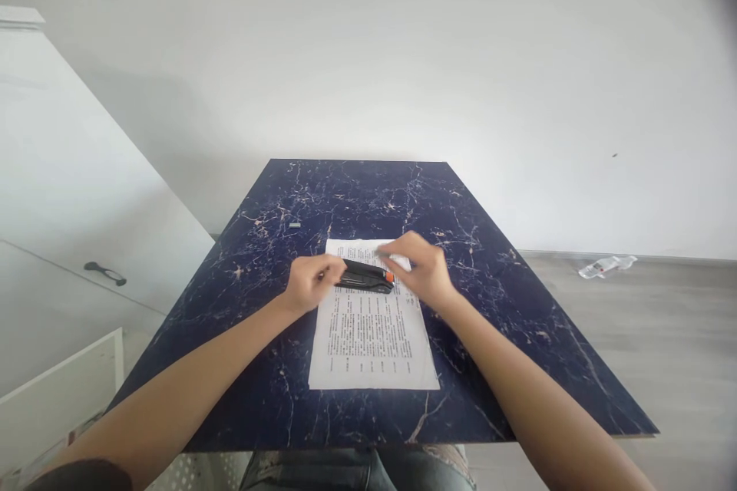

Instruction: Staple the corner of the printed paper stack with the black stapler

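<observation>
and straight to the surroundings: dark blue marbled table [357,192] under the printed paper [374,376], pale wall [403,54] beyond. up past the paper's far left corner, a tiny pale green piece [295,225], lying alone on the tabletop. far left of the paper, a white cabinet [86,130] with a dark handle [105,274]; far right of it, down on the floor [633,337], a clear crumpled plastic item [607,267]. near side of the paper, below the table edge, jeans-clad legs [357,472]. in the way now: left hand [306,284] over the paper's left edge, covering one end of the stapler [365,277]; fingers curled and clamped on that end. right hand [423,268] over the paper's upper right, thumb and forefinger pinched together on a small grey piece [382,251], too blurred to name. and the stapler itself, across the paper's upper half: long, black, glossy along the side, bright orange patch at the right end.
</observation>
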A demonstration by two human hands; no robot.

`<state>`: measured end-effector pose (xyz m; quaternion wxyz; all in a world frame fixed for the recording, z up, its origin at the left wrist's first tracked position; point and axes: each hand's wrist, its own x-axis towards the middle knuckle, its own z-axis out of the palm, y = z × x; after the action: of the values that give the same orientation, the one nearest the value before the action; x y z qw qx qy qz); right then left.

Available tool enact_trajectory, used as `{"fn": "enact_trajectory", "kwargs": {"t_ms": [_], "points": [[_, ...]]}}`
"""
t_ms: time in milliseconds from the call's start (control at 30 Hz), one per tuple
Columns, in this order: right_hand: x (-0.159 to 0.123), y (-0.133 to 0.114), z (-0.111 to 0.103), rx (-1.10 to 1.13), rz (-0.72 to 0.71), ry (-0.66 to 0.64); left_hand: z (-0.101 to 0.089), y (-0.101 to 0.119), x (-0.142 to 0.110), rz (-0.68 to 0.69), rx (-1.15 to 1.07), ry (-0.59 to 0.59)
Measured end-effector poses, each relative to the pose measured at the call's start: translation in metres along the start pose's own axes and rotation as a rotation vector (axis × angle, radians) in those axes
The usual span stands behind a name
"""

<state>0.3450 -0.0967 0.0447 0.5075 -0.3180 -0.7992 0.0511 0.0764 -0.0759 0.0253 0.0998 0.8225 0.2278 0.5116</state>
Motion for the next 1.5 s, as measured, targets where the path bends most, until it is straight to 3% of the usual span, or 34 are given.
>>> {"fn": "enact_trajectory", "kwargs": {"t_ms": [100,233,367,467,600,667,767,833,933,1033,1133,1200,1300,1500], "points": [[-0.008,0.049,-0.034,-0.215,0.425,0.106,-0.021,-0.031,0.007,-0.307,0.211,0.053],[-0.036,0.117,-0.084,-0.422,0.873,0.125,-0.046,-0.085,0.007,-0.51,0.587,-0.01],[-0.057,0.151,-0.109,-0.524,1.023,0.15,-0.051,-0.113,-0.004,-0.613,0.764,-0.251],[-0.06,0.158,-0.109,-0.541,1.004,0.123,-0.05,-0.115,-0.007,-0.605,0.753,-0.322],[-0.055,0.157,-0.106,-0.562,0.963,0.085,-0.05,-0.111,-0.004,-0.59,0.746,-0.301],[-0.051,0.151,-0.105,-0.591,0.918,0.148,-0.048,-0.109,-0.002,-0.581,0.691,-0.252],[-0.039,0.13,-0.097,-0.62,0.752,0.281,-0.04,-0.101,0.0,-0.602,0.383,-0.082],[-0.027,0.107,-0.082,-0.56,0.61,0.281,-0.032,-0.093,0.002,-0.647,0.041,0.009],[-0.01,0.061,-0.05,-0.285,0.44,0.094,-0.021,-0.079,0.004,-0.748,-0.428,0.09],[-0.002,0.021,-0.015,0.027,0.306,-0.198,-0.012,-0.07,0.005,-0.877,-0.679,0.155],[-0.003,0.001,0.009,0.109,0.202,-0.391,-0.008,-0.068,0.004,-0.975,-0.824,0.203],[-0.007,-0.002,0.017,0.072,0.207,-0.487,-0.005,-0.068,0.002,-1.012,-0.891,0.225],[-0.011,0.0,0.02,0.007,0.262,-0.546,-0.002,-0.07,-0.001,-1.023,-0.904,0.194],[-0.01,0.009,0.013,-0.053,0.306,-0.508,0.0,-0.07,-0.005,-0.916,-0.704,0.115]]}}
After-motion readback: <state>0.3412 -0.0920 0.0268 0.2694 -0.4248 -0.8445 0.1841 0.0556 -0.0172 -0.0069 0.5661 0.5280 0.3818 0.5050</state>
